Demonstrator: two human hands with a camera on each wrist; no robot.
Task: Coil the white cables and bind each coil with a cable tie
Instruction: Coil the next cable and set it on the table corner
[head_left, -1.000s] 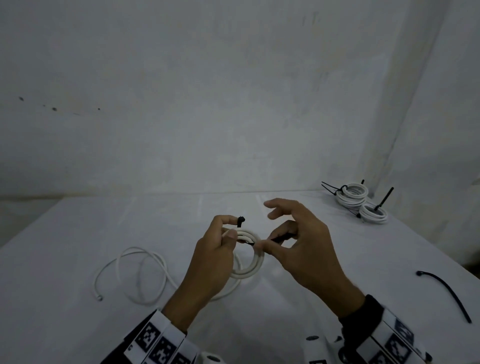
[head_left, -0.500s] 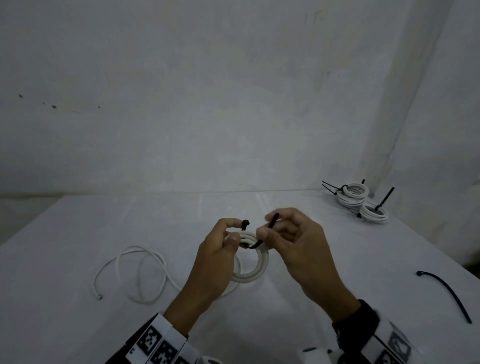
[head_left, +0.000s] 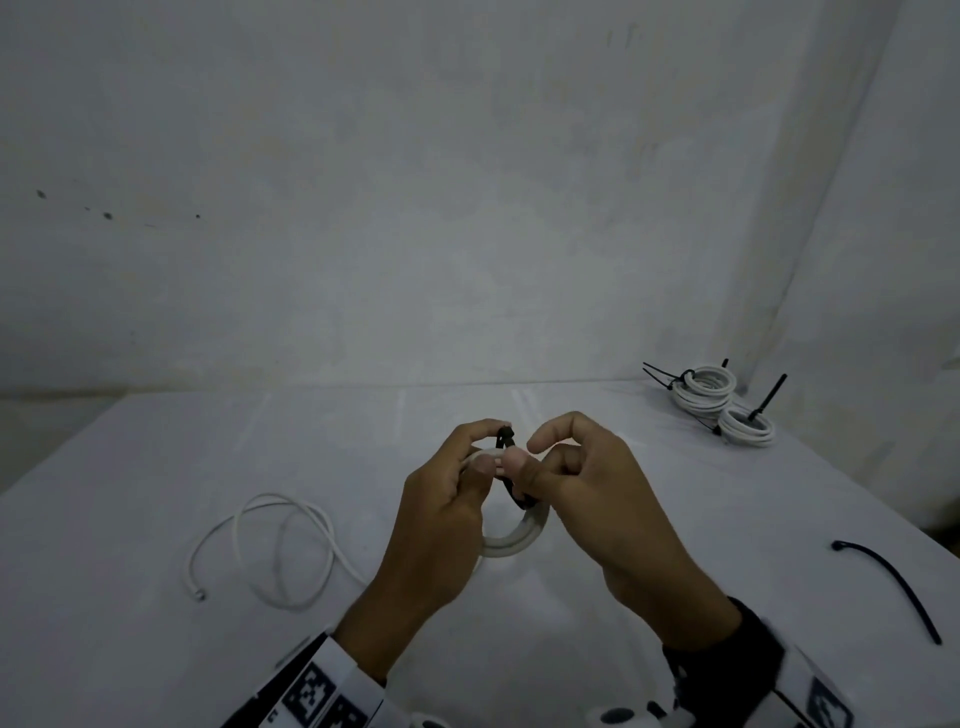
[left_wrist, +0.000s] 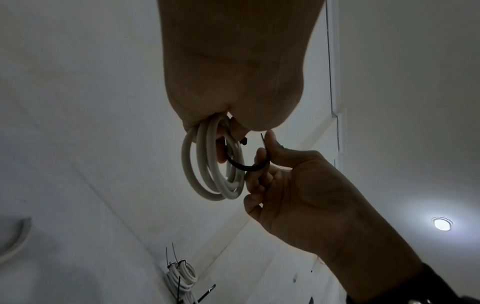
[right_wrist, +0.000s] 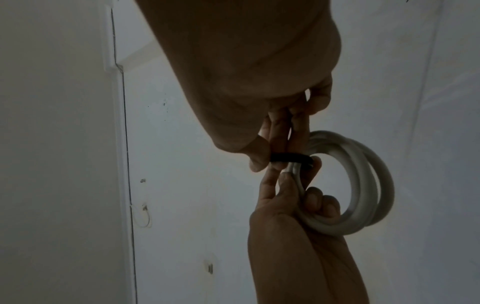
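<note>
A white cable coil (head_left: 514, 538) (left_wrist: 213, 176) (right_wrist: 363, 185) hangs above the table, gripped at its upper left by my left hand (head_left: 457, 483) (right_wrist: 293, 197). A black cable tie (head_left: 511, 491) (left_wrist: 244, 166) (right_wrist: 291, 158) loops around the coil's strands. Its head (head_left: 505, 434) sticks up beside my left index finger. My right hand (head_left: 550, 467) (left_wrist: 262, 156) pinches the tie's tail between thumb and fingers, close against the left hand. A loose white cable (head_left: 270, 551) lies uncoiled on the table to the left.
Two bound white coils (head_left: 722, 405) (left_wrist: 182, 275) with black ties lie stacked at the table's far right corner. A spare black cable tie (head_left: 893, 587) lies near the right edge. White walls stand behind and to the right of the table (head_left: 156, 649).
My right hand has drawn the tie's tail up and leftward around the coil, closing in on the left hand; the two thumbs now meet above the coil. The left hand keeps its grip.
</note>
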